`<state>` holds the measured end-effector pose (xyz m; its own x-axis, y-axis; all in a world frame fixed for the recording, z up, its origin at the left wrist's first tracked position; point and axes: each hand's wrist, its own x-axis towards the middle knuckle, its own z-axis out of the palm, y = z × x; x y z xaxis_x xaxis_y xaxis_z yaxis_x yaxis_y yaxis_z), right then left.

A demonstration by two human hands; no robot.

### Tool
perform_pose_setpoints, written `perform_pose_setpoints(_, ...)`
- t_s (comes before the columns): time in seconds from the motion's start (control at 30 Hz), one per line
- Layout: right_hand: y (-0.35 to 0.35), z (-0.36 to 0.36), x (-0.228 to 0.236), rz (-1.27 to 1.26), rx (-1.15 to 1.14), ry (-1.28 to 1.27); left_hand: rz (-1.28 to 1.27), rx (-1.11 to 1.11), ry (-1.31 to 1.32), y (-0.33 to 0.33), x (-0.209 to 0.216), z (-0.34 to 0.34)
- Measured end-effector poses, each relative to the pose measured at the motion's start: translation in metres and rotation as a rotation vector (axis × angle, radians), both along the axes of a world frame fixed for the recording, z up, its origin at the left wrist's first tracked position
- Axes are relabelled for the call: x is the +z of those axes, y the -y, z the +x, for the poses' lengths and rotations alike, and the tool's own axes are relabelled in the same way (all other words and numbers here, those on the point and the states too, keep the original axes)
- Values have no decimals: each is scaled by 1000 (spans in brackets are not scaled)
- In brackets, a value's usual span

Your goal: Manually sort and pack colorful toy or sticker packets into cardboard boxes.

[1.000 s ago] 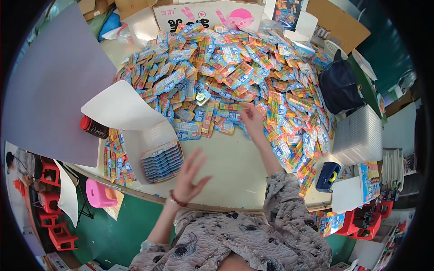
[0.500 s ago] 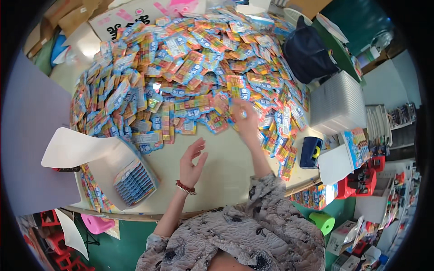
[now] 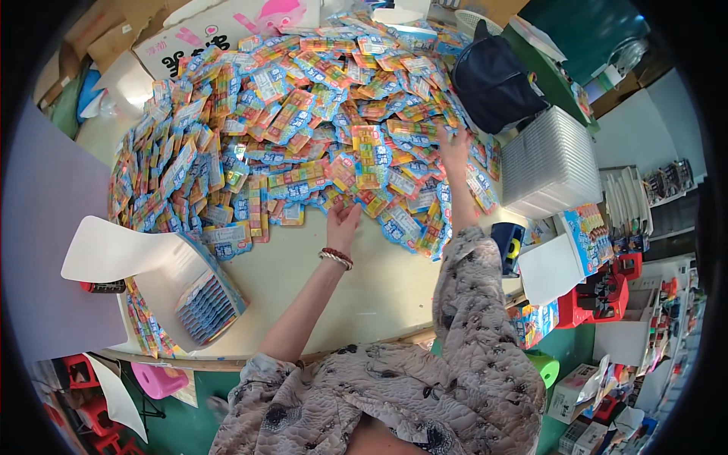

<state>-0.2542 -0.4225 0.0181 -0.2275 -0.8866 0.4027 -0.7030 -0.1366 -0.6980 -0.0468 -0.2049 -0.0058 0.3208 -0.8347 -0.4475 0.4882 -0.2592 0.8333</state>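
A large heap of flat blister packets [image 3: 288, 114] on blue and orange printed cards covers the far half of the table. At the heap's near edge my left hand [image 3: 343, 226] is closed, its fingertips bent in against the lowest packets; what they pinch, if anything, is hidden. A red and white bracelet circles that wrist. Farther off to the right, my right hand [image 3: 454, 152] rests over packets on the heap's right side with its fingers apart. My right sleeve hides part of the table below it.
An open display box [image 3: 171, 277] holding a row of packets stands at left, near the table edge. On the right are stacked clear plastic trays [image 3: 550, 163], a dark blue cap [image 3: 497, 83], a tape dispenser [image 3: 508, 246] and another packet-filled display box [image 3: 585, 239].
My right hand has moved right and farther out over the heap. My left hand has come forward to the packets' edge, its fingers now curled. The whole view has shifted slightly.
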Motion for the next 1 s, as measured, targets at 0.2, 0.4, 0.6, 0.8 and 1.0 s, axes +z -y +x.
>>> perform_pose_setpoints(0.2, -12, 39, -1, 215, 224, -531, -24, 169, -120, 41, -5, -12)
perform_pose_setpoints(0.4, -35, 41, 25, 292, 409, -586, -75, 204, -363, 69, -7, -18)
perform_pose_setpoints(0.6, -28, 50, 63, 568, 550, -569, 26, 230, -325, 80, 3, -23)
perform_pose_setpoints(0.8, -22, 50, 25, 260, 334, -680, -99, 256, -231, 68, 10, -31)
perform_pose_setpoints(1.0, -122, 94, 13, 92, 256, -619, -201, 126, -51, 8, -7, 25)
